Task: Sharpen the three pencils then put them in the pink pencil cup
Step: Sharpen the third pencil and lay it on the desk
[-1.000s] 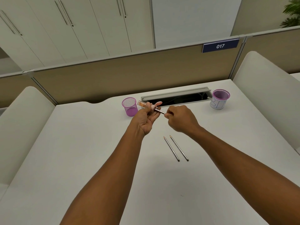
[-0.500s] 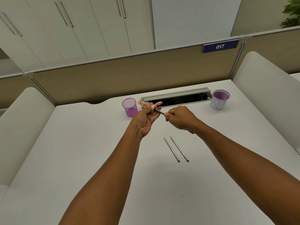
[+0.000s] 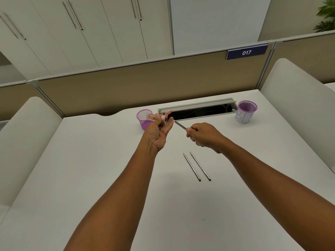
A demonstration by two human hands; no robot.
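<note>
Right hand [image 3: 204, 135] grips a pencil [image 3: 179, 125]; left hand [image 3: 158, 132] pinches the pink sharpener [image 3: 163, 117].
Pencil's tip points up-left toward the sharpener; pink pencil cup [image 3: 144, 119] stands just behind the left hand, contents unclear.

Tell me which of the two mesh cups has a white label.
The right-hand cup, beside the cable tray's right end; the plain pink cup behind the left hand has none.

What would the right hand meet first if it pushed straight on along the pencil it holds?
Likely the sharpener held in the left hand: the right hand aims its pencil at it, tip just short. Depth is uncertain.
</note>
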